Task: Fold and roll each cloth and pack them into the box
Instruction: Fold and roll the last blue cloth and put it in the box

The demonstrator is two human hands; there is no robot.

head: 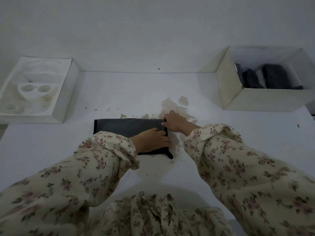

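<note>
A dark grey cloth [126, 126], folded into a flat rectangle, lies on the white table in front of me. My left hand [151, 139] rests palm down on its right part, fingers at the right edge. My right hand [175, 124] pinches the cloth's far right corner. A small dark tab of the cloth [170, 156] sticks out at the near right corner. The white box [265, 99] stands at the right rear and holds several rolled dark and pale cloths [272, 77].
A shallow white tray [59, 106] with moulded round hollows sits at the left rear. Brownish chipped patches [173, 106] mark the table surface just beyond my right hand. A white wall runs along the back. My floral sleeves fill the foreground.
</note>
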